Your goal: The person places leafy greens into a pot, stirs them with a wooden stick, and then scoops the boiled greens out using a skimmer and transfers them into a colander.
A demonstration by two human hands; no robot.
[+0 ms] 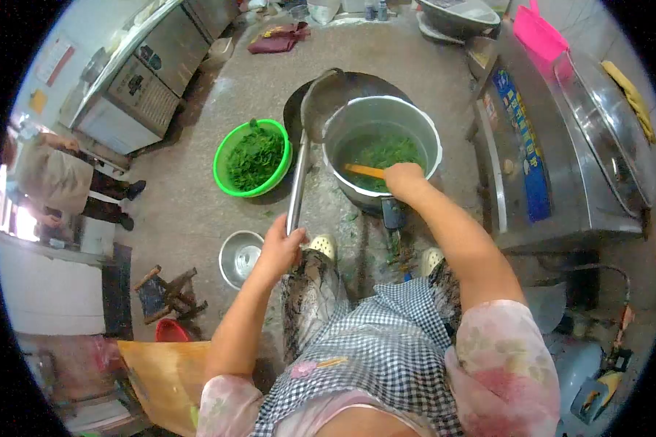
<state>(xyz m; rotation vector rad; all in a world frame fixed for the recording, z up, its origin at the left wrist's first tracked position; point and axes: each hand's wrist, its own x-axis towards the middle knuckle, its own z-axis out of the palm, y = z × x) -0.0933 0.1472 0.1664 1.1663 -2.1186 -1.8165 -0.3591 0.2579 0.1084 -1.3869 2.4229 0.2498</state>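
- Head view: right hand (407, 180) is closed on a flat wooden paddle (366, 171). It reaches in at the near side of the deep metal pot (434, 138); the paddle points toward the pot's left wall.
- Left hand (278, 251) is wrapped around the handle of a long-handled strainer (297, 186). The strainer's round head sits up by the pot's left rim; can't tell if the two touch.
- Chopped-looking greens (395, 151) are in the pot, loose in cloudy liquid, mostly toward the middle and right.
- More leafy greens (255, 156) are heaped in the bright green plastic basket (229, 187), left of the pot.
- Technique, my read: slow sweeps along the wall, then lift from below so leaves separate without slopping over. Knuckles are best kept above the rim, in case the liquid is hot.
- Strainer head is better held clear of the paddle's path; wrist relaxed, since the long handle gives it leverage.
- Materials: pot is dull silver, cylindrical, with a dark stub handle (392, 215) facing the wearer. Strainer handle is smooth, shiny metal; paddle is orange-brown with straight edges.
- Broad, dark round pan (293, 109) shows behind the pot. Shallow steel bowl (228, 262) is on the rough concrete-like floor (189, 207).
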